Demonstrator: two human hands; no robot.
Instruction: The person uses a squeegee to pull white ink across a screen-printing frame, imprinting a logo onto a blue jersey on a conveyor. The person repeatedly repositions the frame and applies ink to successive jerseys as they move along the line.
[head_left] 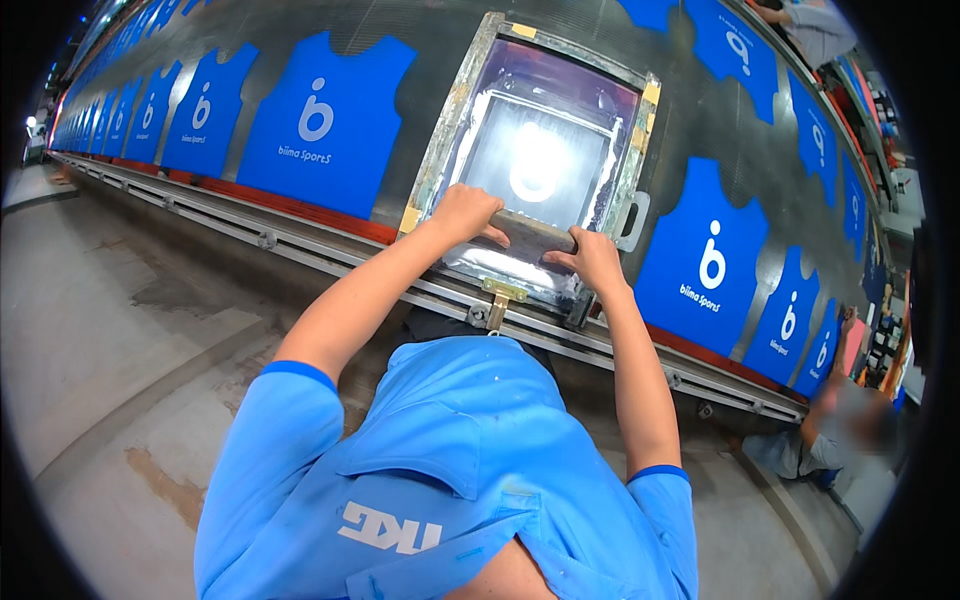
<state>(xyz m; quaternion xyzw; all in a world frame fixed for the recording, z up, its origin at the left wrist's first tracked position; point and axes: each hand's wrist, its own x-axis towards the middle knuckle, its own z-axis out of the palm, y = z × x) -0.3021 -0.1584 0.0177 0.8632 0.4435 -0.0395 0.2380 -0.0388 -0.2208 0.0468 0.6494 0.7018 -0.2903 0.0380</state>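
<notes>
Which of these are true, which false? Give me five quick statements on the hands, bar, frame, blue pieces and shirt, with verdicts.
1. The left hand and right hand both grip the grey bar. True.
2. The bar is at the frame's far side, away from the person. False: it is toward the side of the frame nearest the person.
3. Blue vest-shaped pieces lie to the left and right of the frame. True.
4. The prints on those pieces are red. False: they are white.
5. The person's light blue shirt has long sleeves. False: the sleeves are short, leaving the forearms bare.
</notes>
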